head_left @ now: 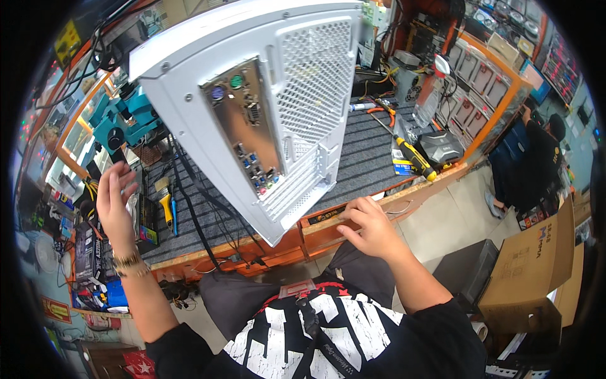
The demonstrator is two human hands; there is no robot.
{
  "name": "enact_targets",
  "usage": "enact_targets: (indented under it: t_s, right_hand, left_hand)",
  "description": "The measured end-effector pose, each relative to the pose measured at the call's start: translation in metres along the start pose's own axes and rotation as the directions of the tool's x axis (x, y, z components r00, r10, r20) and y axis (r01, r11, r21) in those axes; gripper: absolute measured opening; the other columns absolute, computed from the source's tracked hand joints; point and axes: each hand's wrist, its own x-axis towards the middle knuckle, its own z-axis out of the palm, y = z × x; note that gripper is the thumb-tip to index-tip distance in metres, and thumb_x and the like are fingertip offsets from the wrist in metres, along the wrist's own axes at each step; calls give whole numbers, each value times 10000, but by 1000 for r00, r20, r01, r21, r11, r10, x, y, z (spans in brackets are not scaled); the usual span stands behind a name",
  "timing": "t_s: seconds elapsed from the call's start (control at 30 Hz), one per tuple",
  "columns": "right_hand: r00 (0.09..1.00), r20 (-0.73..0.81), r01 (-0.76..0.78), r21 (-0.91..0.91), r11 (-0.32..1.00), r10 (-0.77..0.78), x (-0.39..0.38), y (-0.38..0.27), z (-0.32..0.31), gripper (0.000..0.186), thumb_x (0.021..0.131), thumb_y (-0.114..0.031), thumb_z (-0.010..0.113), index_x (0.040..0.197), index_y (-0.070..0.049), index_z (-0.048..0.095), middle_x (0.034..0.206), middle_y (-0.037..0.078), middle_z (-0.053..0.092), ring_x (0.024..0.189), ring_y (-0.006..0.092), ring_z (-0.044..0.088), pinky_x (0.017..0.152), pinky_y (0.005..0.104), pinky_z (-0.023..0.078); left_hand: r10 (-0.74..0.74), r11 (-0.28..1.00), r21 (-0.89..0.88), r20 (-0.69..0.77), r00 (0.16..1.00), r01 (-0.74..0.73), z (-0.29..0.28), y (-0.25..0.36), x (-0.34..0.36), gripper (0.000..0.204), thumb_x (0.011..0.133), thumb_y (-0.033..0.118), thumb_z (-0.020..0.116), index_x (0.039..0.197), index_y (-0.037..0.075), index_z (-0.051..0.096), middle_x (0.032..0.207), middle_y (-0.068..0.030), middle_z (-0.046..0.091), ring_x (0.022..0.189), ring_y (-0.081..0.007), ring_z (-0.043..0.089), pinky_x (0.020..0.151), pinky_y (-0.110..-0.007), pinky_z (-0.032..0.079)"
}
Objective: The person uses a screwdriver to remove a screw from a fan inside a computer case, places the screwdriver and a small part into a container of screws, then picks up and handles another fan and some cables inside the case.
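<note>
A white computer tower case [309, 82] stands on the workbench before me, its back panel turned towards me. In that back, a metal port plate [249, 136] shows round and small coloured connectors beside a perforated vent. My left hand [115, 202] is raised to the left of the case, fingers apart, with nothing in it. Just right of the lower corner of the case is my right hand [367, 224], near the bench's front edge. Its fingers are loosely bent, the thumb is apart, and it holds nothing. Neither hand appears to touch the case.
A ribbed grey mat [372, 164] covers the bench. On its right lie a yellow-black screwdriver [415, 159], orange-handled pliers [388, 112] and a spray bottle [429, 95]. Leftward are a paintbrush [165, 205] and teal tools [129, 117]. A cardboard box [527, 265] and another person [536, 148] are right.
</note>
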Motion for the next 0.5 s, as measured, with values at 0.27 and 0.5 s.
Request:
enact_targets:
  t_s: [0.27,0.5]
  right_hand:
    - [988,107,-75,-270,960,107,12,-5,30,436,849,-429,873,992,-32,761,1029,142,769,1095,343,679,1010,457,479]
    - [994,-4,-105,-276,956,108,-19,-10,25,437,789,-407,925,1008,-54,789,955,107,743,1012,339,658,982,474,478]
  left_hand:
    - [421,905,55,16,907,-421,82,27,-140,186,1051,98,576,932,-9,671,914,-114,673,839,-210,615,787,-346,504]
    - [450,883,-66,400,799,-464,154,42,-187,80,859,-7,817,880,26,747,800,-89,713,673,-239,643,634,-346,510]
